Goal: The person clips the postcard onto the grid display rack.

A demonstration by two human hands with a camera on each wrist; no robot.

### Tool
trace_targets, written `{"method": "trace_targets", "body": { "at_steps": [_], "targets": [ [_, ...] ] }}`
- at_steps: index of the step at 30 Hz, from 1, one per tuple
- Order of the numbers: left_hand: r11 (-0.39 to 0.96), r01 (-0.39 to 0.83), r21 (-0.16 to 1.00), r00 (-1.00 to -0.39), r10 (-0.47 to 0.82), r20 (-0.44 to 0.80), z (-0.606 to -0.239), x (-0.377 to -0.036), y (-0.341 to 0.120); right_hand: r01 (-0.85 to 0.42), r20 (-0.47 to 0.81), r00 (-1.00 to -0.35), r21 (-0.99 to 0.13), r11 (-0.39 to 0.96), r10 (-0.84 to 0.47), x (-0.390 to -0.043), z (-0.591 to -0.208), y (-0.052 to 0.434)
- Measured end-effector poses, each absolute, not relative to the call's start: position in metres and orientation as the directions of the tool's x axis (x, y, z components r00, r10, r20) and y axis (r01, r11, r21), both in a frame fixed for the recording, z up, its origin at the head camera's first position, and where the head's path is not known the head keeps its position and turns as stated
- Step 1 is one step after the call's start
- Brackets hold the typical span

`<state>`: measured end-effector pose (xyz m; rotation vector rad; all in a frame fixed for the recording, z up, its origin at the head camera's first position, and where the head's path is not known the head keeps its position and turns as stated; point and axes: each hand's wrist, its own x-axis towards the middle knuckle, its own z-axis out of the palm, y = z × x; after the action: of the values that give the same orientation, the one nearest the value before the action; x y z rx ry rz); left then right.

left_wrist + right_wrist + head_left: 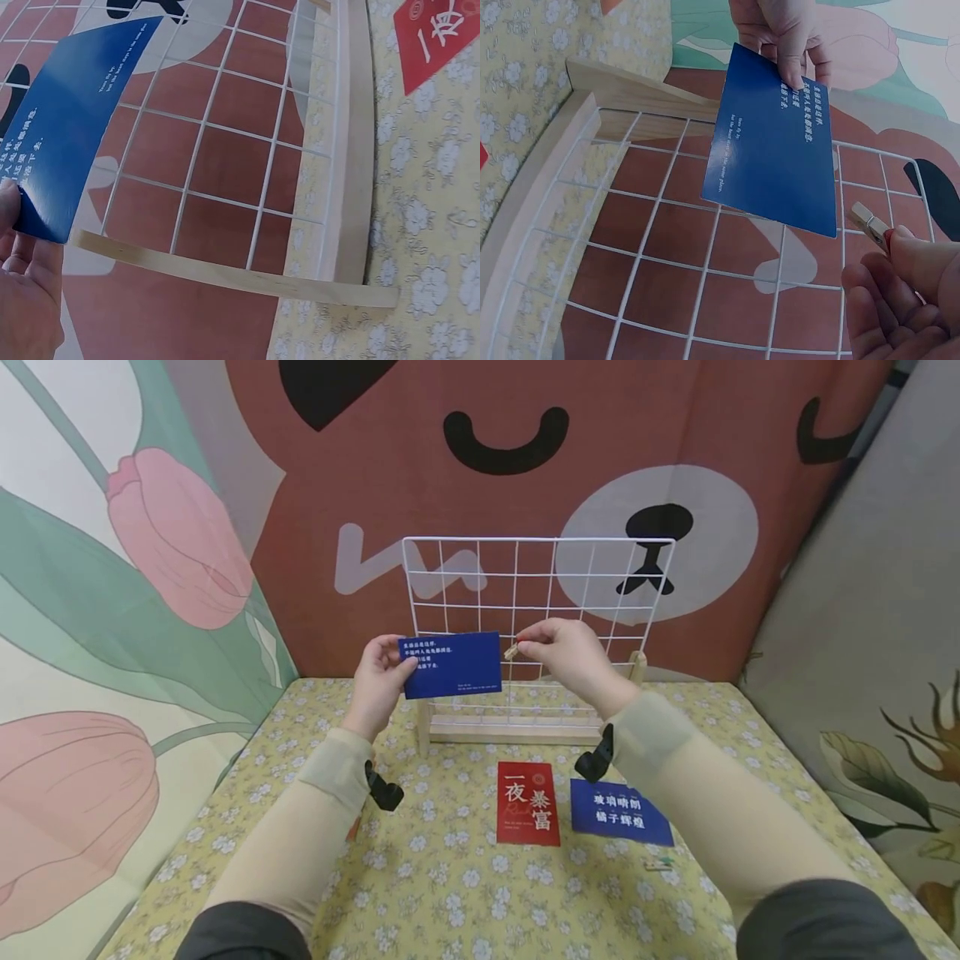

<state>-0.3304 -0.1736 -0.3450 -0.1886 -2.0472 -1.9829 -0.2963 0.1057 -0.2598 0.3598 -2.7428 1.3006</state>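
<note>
A white wire grid (536,610) is stood upright in a wooden base (517,727) at the far side of the table (450,893). A blue card (450,664) is held flat before its lower left cells, pinched at the left edge by the left hand (378,681), apparently for fastening. A small wooden clothespin (512,651) is pinched in the right hand (566,656) fingertips just right of the card; a red card (528,803) and a second blue card (618,812) lie nearer.

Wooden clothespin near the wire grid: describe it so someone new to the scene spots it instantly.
Start at the white wire grid panel standing in a pale wooden base at the back of the yellow floral tablecloth. In front of it, the right hand pinches a small pale wooden clothespin at its fingertips, beside the held dark blue card. Unlike the flat cards nearby, it is tiny, wooden and peg-shaped.
</note>
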Motion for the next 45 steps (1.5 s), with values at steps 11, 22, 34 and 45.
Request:
{"method": "trace_targets", "body": {
  "at_steps": [11, 22, 34, 45],
  "targets": [
    [0.046, 0.333, 0.942, -0.937, -0.096, 0.336, -0.329, -0.339, -0.171, -0.298, 0.241, -0.954, -0.711, 0.637, -0.177, -0.303, -0.245, 0.101],
    [0.056, 0.361, 0.931, -0.923, -0.121, 0.366, -0.314, -0.349, -0.163, -0.339, 0.296, -0.938, -0.673, 0.657, -0.18, -0.312, -0.226, 0.095],
    [0.075, 0.376, 0.923, -0.916, -0.122, 0.383, -0.295, -0.353, -0.157, -0.35, 0.327, -0.929, -0.627, 0.696, -0.172, -0.319, -0.209, 0.09],
    [0.064, 0.379, 0.923, -0.913, -0.136, 0.384, -0.289, -0.36, -0.153, -0.377, 0.396, -0.902, -0.539, 0.753, -0.169, -0.326, -0.195, 0.076]
  ]
}}
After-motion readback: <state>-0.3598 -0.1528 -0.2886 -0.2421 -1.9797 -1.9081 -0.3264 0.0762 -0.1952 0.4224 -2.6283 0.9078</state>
